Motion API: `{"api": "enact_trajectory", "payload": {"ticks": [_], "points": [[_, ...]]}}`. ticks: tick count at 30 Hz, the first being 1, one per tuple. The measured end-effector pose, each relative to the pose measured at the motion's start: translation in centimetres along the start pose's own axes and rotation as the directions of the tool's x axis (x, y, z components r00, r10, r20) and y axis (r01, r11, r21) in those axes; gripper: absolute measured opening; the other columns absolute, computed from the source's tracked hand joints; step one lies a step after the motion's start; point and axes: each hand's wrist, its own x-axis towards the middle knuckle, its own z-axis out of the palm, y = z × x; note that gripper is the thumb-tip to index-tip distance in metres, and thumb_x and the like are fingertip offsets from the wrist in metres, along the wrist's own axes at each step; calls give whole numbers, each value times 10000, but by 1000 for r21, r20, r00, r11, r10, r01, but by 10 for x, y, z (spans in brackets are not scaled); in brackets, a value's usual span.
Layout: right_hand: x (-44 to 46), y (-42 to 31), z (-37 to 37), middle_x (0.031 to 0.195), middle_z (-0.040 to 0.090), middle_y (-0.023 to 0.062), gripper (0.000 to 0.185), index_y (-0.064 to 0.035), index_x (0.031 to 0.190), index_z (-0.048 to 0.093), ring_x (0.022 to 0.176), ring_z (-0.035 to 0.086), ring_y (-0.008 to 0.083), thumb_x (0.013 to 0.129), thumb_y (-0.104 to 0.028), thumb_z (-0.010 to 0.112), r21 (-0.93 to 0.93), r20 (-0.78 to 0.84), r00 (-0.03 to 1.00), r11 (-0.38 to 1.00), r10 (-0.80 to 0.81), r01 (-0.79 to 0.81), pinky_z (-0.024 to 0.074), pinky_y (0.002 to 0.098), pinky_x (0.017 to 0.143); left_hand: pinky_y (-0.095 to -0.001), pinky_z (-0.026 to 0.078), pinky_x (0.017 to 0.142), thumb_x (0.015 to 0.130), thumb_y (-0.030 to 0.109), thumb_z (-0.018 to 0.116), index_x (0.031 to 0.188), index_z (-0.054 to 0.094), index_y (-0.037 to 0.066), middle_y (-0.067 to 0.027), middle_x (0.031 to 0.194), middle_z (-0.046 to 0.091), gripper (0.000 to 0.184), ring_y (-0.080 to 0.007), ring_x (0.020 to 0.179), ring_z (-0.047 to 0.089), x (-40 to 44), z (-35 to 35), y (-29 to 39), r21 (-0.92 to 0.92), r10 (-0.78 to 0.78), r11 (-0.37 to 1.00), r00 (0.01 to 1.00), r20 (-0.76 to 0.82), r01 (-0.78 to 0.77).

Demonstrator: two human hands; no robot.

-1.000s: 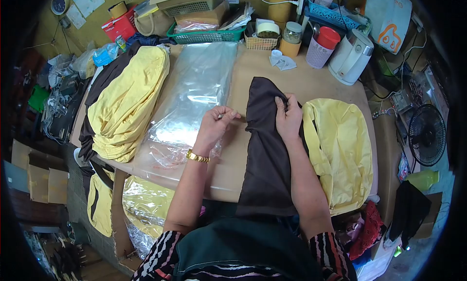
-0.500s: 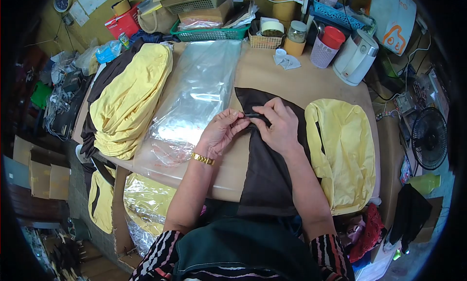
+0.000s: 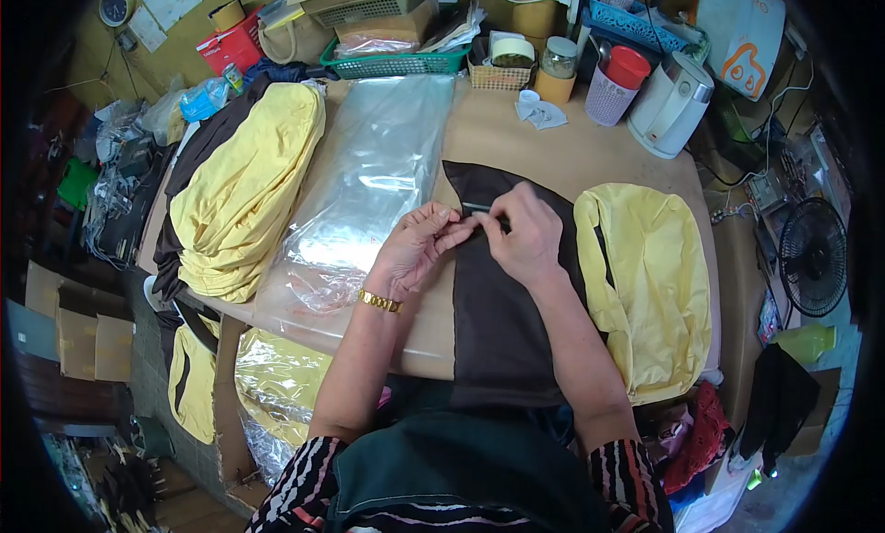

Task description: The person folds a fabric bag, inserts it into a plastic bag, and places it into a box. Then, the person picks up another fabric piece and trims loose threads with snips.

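A dark brown piece of cloth (image 3: 502,321) lies spread on the table between my arms. My left hand (image 3: 419,245) is over the cloth's left edge, thumb and fingertips pinched together; what they hold, if anything, is too small to make out. Close beside it, my right hand (image 3: 525,230) is closed above the cloth, fingers curled around a slim dark tool (image 3: 476,207) whose thin end points toward the left fingertips. The rest of this tool is hidden in the hand. A yellow folded cloth piece (image 3: 650,293) lies right of the brown cloth.
Clear plastic sheets (image 3: 369,173) lie left of my hands, beside a pile of yellow and brown cloth (image 3: 244,192). Along the back stand a green basket (image 3: 396,65), a jar (image 3: 559,63), a lilac cup (image 3: 608,100) and a white kettle (image 3: 671,109). A fan (image 3: 811,256) is at right.
The brown cloth's left edge, lifted and folded between my fingers before, now lies flatter on the table. My right hand has turned, and the slim tool shows apart from the cloth.
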Motion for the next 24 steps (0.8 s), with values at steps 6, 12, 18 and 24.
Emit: {"api": "enact_trajectory", "payload": {"ticks": [6, 12, 18, 24], "points": [[-16, 64, 30, 941, 603, 120, 368, -65, 1048, 576, 863, 629, 335, 800, -282, 740, -234, 16, 947, 922, 321, -309, 511, 434, 728, -247, 454, 611, 918, 423, 648, 1139, 566, -83, -31, 757, 607, 559, -98, 628, 562, -11, 29, -20, 791, 134, 612, 985, -107, 2], [-6, 80, 27, 1040, 620, 161, 400, -80, 1113, 584, 947, 635, 344, 849, -366, 677, -327, 197, 865, 863, 462, -386, 509, 459, 789, -343, 433, 606, 946, 317, 585, 702, 610, 8, -82, 592, 555, 394, -133, 587, 492, -48, 12, 10, 994, -17, 90, 998, -63, 64], [-7, 77, 29, 1006, 625, 121, 361, -110, 1131, 572, 942, 636, 330, 873, -345, 664, -277, 127, 889, 876, 440, -394, 504, 440, 782, -217, 341, 522, 1012, 307, 501, 736, 592, 74, 42, 628, 523, 372, -44, 566, 424, -67, -3, 25, 860, 26, 496, 988, -155, 122], [14, 16, -9, 933, 580, 73, 215, -168, 1038, 710, 892, 620, 263, 848, -266, 684, 33, 369, 883, 946, 289, -323, 486, 392, 780, -195, 314, 501, 1010, 320, 512, 745, 577, 95, 64, 621, 464, 354, -28, 547, 387, -56, -2, 20, 638, 103, 766, 963, -251, 84]]}}
